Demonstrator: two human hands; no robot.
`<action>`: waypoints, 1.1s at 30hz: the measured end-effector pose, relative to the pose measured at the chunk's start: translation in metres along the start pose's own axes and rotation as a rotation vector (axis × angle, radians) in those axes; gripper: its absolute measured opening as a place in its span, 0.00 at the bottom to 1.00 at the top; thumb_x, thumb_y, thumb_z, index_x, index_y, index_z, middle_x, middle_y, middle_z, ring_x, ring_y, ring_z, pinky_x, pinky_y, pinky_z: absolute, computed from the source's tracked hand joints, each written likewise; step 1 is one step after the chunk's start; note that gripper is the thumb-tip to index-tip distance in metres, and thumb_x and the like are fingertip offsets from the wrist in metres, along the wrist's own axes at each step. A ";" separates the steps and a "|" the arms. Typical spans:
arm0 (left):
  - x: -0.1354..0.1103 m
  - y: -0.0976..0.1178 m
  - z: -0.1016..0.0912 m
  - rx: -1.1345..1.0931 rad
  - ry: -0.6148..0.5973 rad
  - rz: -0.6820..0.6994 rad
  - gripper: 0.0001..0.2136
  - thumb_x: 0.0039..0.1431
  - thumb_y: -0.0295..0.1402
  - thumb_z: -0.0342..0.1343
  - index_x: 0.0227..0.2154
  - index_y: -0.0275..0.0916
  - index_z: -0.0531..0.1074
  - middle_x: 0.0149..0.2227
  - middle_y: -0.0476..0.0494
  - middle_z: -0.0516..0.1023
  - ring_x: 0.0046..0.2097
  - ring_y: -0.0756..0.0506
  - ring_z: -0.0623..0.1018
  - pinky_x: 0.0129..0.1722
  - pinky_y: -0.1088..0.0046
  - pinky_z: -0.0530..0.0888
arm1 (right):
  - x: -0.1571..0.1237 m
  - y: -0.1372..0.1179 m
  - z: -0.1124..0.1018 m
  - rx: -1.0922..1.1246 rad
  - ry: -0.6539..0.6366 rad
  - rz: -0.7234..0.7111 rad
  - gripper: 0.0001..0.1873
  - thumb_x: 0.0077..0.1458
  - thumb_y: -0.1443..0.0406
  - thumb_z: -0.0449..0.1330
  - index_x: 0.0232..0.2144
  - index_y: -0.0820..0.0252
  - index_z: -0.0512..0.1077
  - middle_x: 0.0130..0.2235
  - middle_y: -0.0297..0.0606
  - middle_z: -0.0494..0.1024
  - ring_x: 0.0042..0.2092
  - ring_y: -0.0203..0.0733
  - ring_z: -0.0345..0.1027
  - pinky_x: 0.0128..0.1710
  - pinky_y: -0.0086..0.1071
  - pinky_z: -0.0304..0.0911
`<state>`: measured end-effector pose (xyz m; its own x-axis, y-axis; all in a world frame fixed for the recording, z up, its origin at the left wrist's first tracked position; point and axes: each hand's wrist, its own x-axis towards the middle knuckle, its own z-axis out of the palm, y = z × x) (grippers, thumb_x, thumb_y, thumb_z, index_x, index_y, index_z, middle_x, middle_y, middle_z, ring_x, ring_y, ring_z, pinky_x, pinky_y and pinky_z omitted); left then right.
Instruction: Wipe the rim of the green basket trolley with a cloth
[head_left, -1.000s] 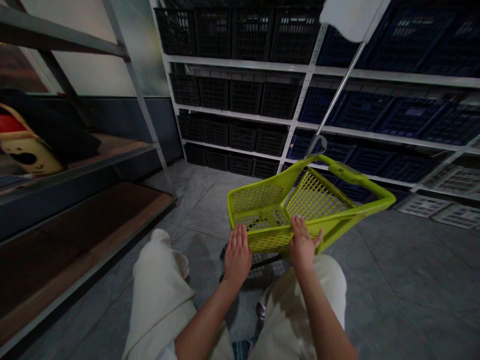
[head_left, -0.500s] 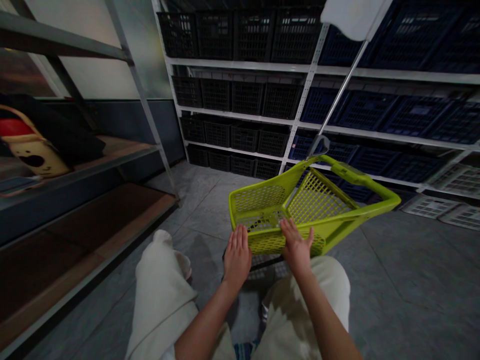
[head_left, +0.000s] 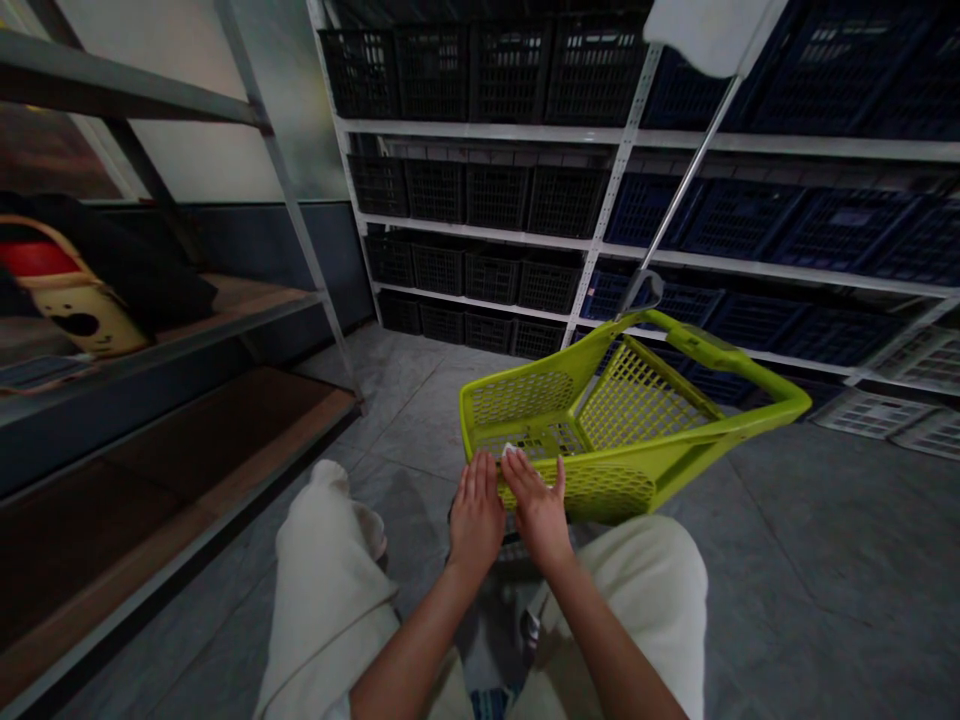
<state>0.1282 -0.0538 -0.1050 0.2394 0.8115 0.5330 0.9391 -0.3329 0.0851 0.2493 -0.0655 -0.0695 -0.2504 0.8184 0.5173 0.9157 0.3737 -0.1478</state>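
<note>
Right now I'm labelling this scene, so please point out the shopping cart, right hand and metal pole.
Shopping cart (head_left: 615, 487), head view: near side wall.
Right hand (head_left: 538, 510), head view: back of the hand.
Metal pole (head_left: 691, 175), head view: middle of its shaft.

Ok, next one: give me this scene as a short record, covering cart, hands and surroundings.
Cart: yellow-green basket cart, in front of the person's knees
Left hand: against the cart's near side, fingers straight
Right hand: beside it, thumb raised, white material at fingertips
Left side: shelf
Background: black crates, dark blue crates
</note>
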 end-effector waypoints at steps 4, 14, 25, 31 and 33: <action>0.001 0.001 -0.005 -0.036 -0.009 -0.016 0.33 0.61 0.25 0.46 0.68 0.27 0.43 0.66 0.30 0.58 0.67 0.40 0.58 0.65 0.59 0.58 | -0.011 0.066 -0.028 -0.095 0.112 0.154 0.41 0.45 0.81 0.45 0.61 0.53 0.61 0.61 0.37 0.68 0.65 0.41 0.55 0.65 0.56 0.16; 0.001 0.009 -0.006 -0.043 0.027 0.004 0.37 0.59 0.22 0.45 0.68 0.27 0.36 0.69 0.29 0.49 0.69 0.40 0.51 0.65 0.59 0.59 | -0.001 0.000 0.005 -0.042 0.105 0.152 0.38 0.47 0.80 0.46 0.60 0.58 0.63 0.62 0.43 0.66 0.64 0.40 0.56 0.66 0.50 0.17; 0.003 0.007 -0.008 -0.056 0.019 -0.008 0.35 0.59 0.22 0.44 0.68 0.29 0.40 0.68 0.33 0.52 0.69 0.41 0.54 0.64 0.60 0.60 | -0.016 0.083 -0.035 -0.186 0.206 0.323 0.39 0.47 0.80 0.45 0.60 0.53 0.63 0.60 0.39 0.69 0.63 0.43 0.58 0.66 0.56 0.21; 0.001 0.009 -0.001 -0.052 0.025 -0.006 0.36 0.59 0.23 0.45 0.68 0.28 0.38 0.68 0.30 0.52 0.69 0.40 0.52 0.65 0.59 0.59 | -0.003 0.008 0.000 -0.070 0.099 0.165 0.38 0.49 0.80 0.45 0.61 0.58 0.63 0.62 0.42 0.66 0.64 0.41 0.57 0.66 0.51 0.17; 0.001 0.006 0.001 -0.031 0.027 0.006 0.36 0.59 0.22 0.45 0.68 0.27 0.38 0.67 0.29 0.54 0.69 0.39 0.53 0.65 0.58 0.59 | 0.000 -0.014 0.009 -0.026 0.044 0.066 0.38 0.49 0.80 0.45 0.62 0.58 0.61 0.62 0.43 0.65 0.65 0.38 0.54 0.66 0.49 0.15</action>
<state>0.1344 -0.0547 -0.1046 0.2381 0.7962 0.5562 0.9293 -0.3533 0.1079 0.2337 -0.0667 -0.0744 -0.1756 0.8206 0.5439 0.9377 0.3077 -0.1614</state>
